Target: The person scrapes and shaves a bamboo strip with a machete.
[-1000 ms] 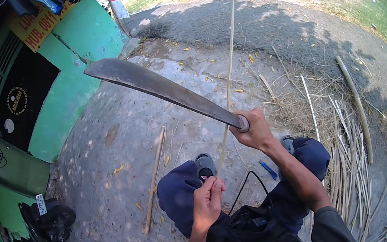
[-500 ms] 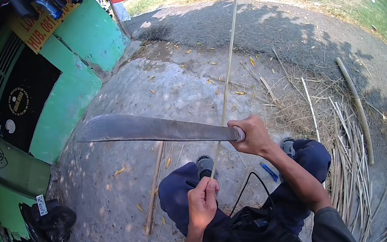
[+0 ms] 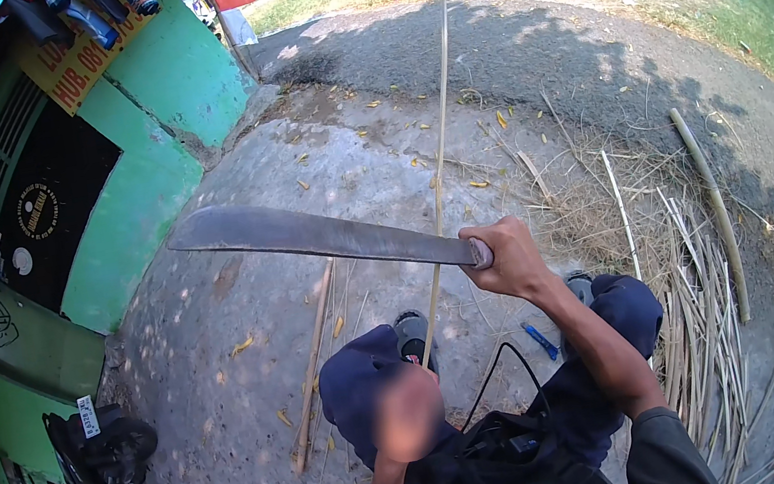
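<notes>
Fingers of the right hand (image 3: 511,258) wrap tightly round the handle of a machete (image 3: 325,236), so the handle itself is hidden inside the fist and only a small ring at its front shows. The left hand (image 3: 406,411) sits low over the knee and is smeared into a blur; whether its fingers are curled round anything cannot be told, though the near end of a long bamboo strip (image 3: 440,158) disappears just beside it.

From the right fist the blade runs out to the person's left, nearly level, broad and dull grey with a rounded, widening tip. It crosses in front of the bamboo strip just beside the knuckles. The strip is thin, pale and straight, and reaches away from the hands far across the ground toward the road.

Below the right wrist, between the knees in dark blue trousers, lies a small blue tool (image 3: 541,340); its kind is hard to make out. A black cable loops up from the chest near it. Left of the blurred hand, several split sticks (image 3: 313,380) lie on the concrete. Right of the right forearm is a heap of bamboo slivers (image 3: 697,314), cut off by the dark rim of the view. Farther left stands a green wall (image 3: 153,168).
</notes>
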